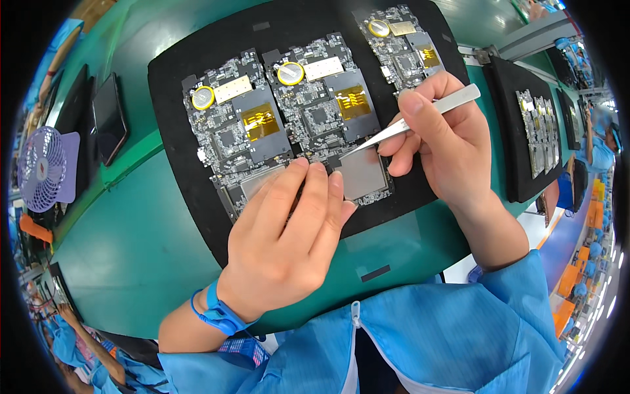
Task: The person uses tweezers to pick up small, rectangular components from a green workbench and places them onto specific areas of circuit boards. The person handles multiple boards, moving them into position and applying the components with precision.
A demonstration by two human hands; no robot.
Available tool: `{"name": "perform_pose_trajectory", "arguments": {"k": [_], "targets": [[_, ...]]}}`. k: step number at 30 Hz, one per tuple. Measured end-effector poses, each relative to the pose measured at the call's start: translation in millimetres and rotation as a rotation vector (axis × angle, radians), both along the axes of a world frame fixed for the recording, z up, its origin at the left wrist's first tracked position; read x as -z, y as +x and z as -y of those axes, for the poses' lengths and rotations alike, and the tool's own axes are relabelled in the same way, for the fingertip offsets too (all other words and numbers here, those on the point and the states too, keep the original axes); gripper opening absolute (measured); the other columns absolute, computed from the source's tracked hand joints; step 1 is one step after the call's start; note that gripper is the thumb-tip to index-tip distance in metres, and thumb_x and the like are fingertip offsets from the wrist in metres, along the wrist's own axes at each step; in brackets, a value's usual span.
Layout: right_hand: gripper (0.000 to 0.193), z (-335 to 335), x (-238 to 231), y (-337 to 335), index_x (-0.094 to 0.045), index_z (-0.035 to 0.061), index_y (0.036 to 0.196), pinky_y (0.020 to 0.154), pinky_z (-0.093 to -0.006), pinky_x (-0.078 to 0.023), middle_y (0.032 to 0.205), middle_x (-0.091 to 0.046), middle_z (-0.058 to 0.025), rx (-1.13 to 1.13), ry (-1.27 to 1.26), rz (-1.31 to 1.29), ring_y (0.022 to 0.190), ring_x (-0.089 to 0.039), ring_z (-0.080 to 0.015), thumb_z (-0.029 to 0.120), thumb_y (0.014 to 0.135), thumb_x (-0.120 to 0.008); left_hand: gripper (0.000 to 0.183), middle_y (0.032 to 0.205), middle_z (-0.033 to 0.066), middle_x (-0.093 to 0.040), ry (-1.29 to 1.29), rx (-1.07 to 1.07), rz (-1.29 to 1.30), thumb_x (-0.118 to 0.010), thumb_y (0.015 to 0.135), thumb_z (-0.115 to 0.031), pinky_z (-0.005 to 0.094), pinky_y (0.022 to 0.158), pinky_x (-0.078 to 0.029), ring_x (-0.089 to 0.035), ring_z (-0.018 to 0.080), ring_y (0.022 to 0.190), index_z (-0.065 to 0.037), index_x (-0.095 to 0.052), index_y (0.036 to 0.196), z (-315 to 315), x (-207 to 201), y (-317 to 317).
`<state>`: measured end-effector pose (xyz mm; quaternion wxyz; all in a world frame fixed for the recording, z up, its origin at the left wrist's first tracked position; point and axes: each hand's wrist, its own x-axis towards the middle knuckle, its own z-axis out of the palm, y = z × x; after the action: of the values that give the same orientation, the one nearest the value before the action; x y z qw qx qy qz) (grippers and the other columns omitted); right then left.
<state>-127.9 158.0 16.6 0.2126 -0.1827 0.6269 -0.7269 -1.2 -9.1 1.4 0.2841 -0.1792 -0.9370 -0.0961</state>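
Note:
Three circuit boards lie on a black foam mat [174,98]: a left board [226,138], a middle board [319,117] and a far-right board [407,62]. Each carries a yellow-rimmed coin cell and amber tape. In my right hand [453,134] is a pair of metal tweezers [446,103], held between thumb and fingers. Their tips reach the upper edge of a grey metal shield [361,172] on the middle board's lower part. My left hand [285,230] rests with fingers stretched over the lower ends of the left and middle boards, hiding parts of both.
A green work surface [138,243] lies beneath the mat. At the right, another black mat [508,125] bears several boards [541,131]. Toward the left are a purple fan [46,167] and a dark flat device [110,118]. Other people in blue work along both sides.

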Motion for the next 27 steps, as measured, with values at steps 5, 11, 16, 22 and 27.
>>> {"name": "perform_pose_trajectory", "arguments": {"k": [5, 11, 16, 22, 27], "targets": [[0.021, -1.5, 1.0, -0.8, -0.047, 0.0007, 0.092, 0.044, -0.0195, -0.046, 0.066, -0.063, -0.0125, -0.001, 0.024, -0.045, 0.05, -0.061, -0.0125, 0.019, 0.092, -0.057, 0.031, 0.097, 0.0147, -0.063, -0.013, 0.007, -0.022, -0.077, 0.065, -0.008, 0.0342, 0.073, -0.054, -0.062, 0.0289, 0.091, 0.003, -0.068, 0.093, -1.4, -0.7, -2.3], [0.019, 1.0, 2.0, 0.2, -0.047, 0.0006, 0.092, 0.044, -0.0191, -0.047, 0.066, -0.063, -0.0116, -0.014, 0.014, -0.061, 0.05, -0.062, -0.0121, 0.017, 0.093, -0.056, 0.031, 0.095, 0.0147, -0.063, -0.016, 0.005, -0.029, -0.077, 0.065, -0.007, 0.0338, 0.072, -0.054, -0.062, 0.0287, 0.09, 0.004, -0.068, 0.093, -0.6, 0.1, -1.8], [0.018, 1.6, 2.6, 1.4, -0.047, 0.0008, 0.092, 0.044, -0.0188, -0.047, 0.066, -0.063, -0.0107, -0.011, 0.012, -0.078, 0.051, -0.062, -0.0116, 0.016, 0.093, -0.056, 0.03, 0.096, 0.0143, -0.063, -0.011, 0.004, -0.028, -0.077, 0.065, -0.007, 0.0333, 0.072, -0.054, -0.062, 0.0283, 0.09, 0.004, -0.069, 0.092, -0.4, 0.3, -1.9], [0.018, 0.1, 2.3, 2.0, -0.047, 0.0011, 0.092, 0.044, -0.0185, -0.047, 0.067, -0.063, -0.0099, -0.005, 0.022, -0.068, 0.052, -0.062, -0.011, 0.016, 0.093, -0.057, 0.032, 0.1, 0.0143, -0.062, 0.001, 0.033, 0.017, -0.076, 0.064, -0.007, 0.034, 0.072, -0.053, -0.06, 0.0282, 0.09, 0.004, -0.066, 0.092, 1.2, -1.6, -2.9], [0.015, 4.6, 3.2, 11.5, -0.048, -0.0002, 0.088, 0.044, -0.0176, -0.046, 0.066, -0.061, -0.0079, 0.103, 0.023, -0.169, 0.052, -0.06, -0.0092, 0.011, 0.091, -0.057, 0.033, 0.102, 0.0141, -0.062, 0.058, 0.048, 0.075, -0.072, 0.063, -0.005, 0.0355, 0.071, -0.051, -0.058, 0.0288, 0.089, 0.004, -0.063, 0.092, 0.9, -4.1, -7.6]]}}
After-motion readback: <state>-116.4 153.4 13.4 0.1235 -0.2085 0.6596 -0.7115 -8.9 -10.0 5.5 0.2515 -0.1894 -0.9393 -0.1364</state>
